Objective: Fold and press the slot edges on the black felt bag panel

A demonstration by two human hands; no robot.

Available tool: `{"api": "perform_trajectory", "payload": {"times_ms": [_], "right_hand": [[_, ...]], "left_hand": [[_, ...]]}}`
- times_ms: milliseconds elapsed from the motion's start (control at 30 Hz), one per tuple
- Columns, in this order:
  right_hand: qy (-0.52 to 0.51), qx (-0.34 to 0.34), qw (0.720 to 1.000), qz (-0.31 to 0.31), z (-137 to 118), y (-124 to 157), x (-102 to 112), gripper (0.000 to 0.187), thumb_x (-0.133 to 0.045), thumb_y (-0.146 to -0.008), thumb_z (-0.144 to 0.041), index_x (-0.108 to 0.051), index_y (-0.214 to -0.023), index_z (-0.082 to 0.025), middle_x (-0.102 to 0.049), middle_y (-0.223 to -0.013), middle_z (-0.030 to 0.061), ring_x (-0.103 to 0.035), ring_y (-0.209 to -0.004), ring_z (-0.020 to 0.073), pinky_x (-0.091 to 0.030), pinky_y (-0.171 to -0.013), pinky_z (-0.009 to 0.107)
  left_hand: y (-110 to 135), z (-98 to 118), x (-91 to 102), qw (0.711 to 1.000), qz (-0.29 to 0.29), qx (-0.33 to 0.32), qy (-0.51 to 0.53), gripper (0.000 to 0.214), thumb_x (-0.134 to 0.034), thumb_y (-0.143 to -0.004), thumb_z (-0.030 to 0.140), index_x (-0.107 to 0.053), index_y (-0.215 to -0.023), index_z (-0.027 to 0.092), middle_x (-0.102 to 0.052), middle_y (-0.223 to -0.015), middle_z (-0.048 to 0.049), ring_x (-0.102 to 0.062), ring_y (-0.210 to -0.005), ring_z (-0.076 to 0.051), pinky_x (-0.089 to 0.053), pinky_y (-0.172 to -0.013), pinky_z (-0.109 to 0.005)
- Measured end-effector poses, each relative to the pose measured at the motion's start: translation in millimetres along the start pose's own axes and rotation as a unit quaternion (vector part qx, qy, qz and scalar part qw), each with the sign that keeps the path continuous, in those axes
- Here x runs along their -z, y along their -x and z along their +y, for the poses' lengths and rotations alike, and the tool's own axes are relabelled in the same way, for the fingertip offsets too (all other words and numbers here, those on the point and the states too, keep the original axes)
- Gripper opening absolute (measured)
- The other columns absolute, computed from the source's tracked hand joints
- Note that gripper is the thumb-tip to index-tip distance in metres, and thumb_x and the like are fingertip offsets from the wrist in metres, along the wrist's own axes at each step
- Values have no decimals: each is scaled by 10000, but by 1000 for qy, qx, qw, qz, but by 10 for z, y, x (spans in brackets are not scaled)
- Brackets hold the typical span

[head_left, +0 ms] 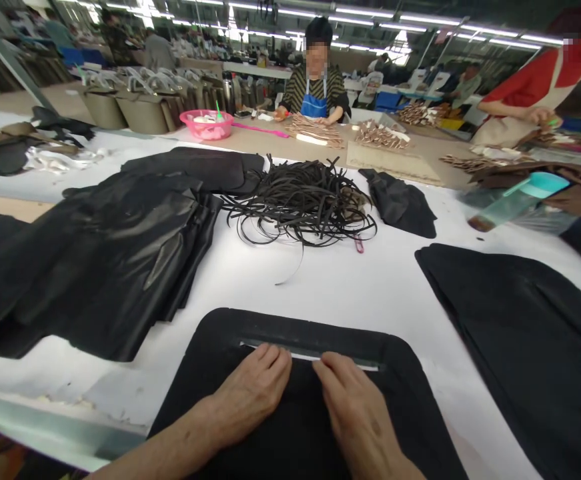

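A black panel (370, 413) with rounded corners lies flat in front of me. Near its far edge runs a long narrow slot (305, 356), through which a white strip shows. My left hand (253, 387) is closed at the slot's near edge, left of the middle, fingertips pinching the black material. Just to the right, my right hand (353, 407) grips the same edge, thumb and fingers together. A short gap separates the two hands. The fingertips are partly hidden, and so is the part of the panel under my forearms.
Black sheets (105, 260) are heaped at left, and stacked black panels (525, 333) lie at right. A tangle of thin black strips (310, 200) sits ahead, a pink clip (359, 244) beside it. A bottle (517, 200) lies at right. Across the table a person (317, 87) handles brown pieces.
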State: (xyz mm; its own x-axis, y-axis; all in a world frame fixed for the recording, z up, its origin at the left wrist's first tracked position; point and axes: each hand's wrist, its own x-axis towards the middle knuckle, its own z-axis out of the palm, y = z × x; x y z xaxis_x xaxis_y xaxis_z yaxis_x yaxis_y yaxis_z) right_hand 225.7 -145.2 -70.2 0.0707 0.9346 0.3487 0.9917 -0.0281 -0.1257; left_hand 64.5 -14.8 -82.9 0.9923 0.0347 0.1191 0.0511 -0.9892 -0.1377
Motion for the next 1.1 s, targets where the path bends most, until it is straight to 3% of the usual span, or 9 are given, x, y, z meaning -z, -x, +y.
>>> {"api": "perform_trajectory", "payload": {"times_ms": [100, 233, 467, 667, 900, 1000, 1100], "right_hand": [[-18, 28, 999, -19, -203, -166, -195, 339, -348, -810, 10, -596, -980, -147, -612, -892, 83, -568, -781, 198, -525, -685, 300], [0, 71, 997, -12, -174, -160, -312, 350, -353, -792, 28, -590, -1014, -102, -604, -917, 111, -554, -795, 218, -529, -667, 315], [6, 71, 997, -18, -152, -145, -298, 351, -342, -809, 19, -590, -1026, -104, -597, -917, 110, -544, -806, 215, -525, -698, 314], [16, 67, 997, -30, -164, -130, -304, 373, -364, -791, 20, -589, -1061, -104, -599, -961, 117, -543, -845, 230, -529, -719, 323], [42, 88, 995, -18, -206, -115, -337, 408, -415, -722, 45, -590, -1073, -66, -611, -978, 130, -547, -881, 261, -541, -754, 355], [49, 85, 995, -15, -217, -112, -340, 423, -426, -693, 56, -588, -1068, -53, -615, -978, 138, -554, -880, 270, -547, -735, 361], [54, 67, 996, -17, -193, -125, -286, 420, -402, -700, 58, -592, -1047, -82, -620, -955, 135, -566, -830, 246, -548, -676, 326]], "left_hand": [[36, -16, 1, 1000, 10, 9, -4, 328, -375, -871, 125, -496, -1165, 45, -562, -1089, -106, -504, -986, -232, -385, -911, -347], [114, -77, 33, 1000, 6, 18, -9, 306, -387, -871, 134, -502, -1142, 50, -556, -1076, -106, -511, -949, -230, -402, -884, -346], [317, -265, 120, 999, -44, 8, -2, 278, -397, -855, 89, -522, -1103, 70, -579, -1029, -114, -520, -915, -220, -439, -838, -355], [490, -372, 122, 1000, -10, -6, 2, 318, -379, -854, 56, -514, -1142, 50, -572, -1098, -121, -517, -991, -229, -405, -959, -376], [576, -508, 211, 999, -11, -24, 24, 311, -358, -860, 25, -545, -1105, 68, -609, -1004, -115, -539, -951, -208, -456, -907, -361], [621, -556, 219, 999, -23, -6, 25, 328, -357, -844, 18, -543, -1111, 54, -609, -1021, -129, -535, -973, -217, -464, -906, -362], [689, -567, 208, 998, -7, 54, 36, 347, -377, -810, 12, -547, -1111, 41, -590, -1084, -147, -517, -1024, -239, -470, -910, -370]]}}
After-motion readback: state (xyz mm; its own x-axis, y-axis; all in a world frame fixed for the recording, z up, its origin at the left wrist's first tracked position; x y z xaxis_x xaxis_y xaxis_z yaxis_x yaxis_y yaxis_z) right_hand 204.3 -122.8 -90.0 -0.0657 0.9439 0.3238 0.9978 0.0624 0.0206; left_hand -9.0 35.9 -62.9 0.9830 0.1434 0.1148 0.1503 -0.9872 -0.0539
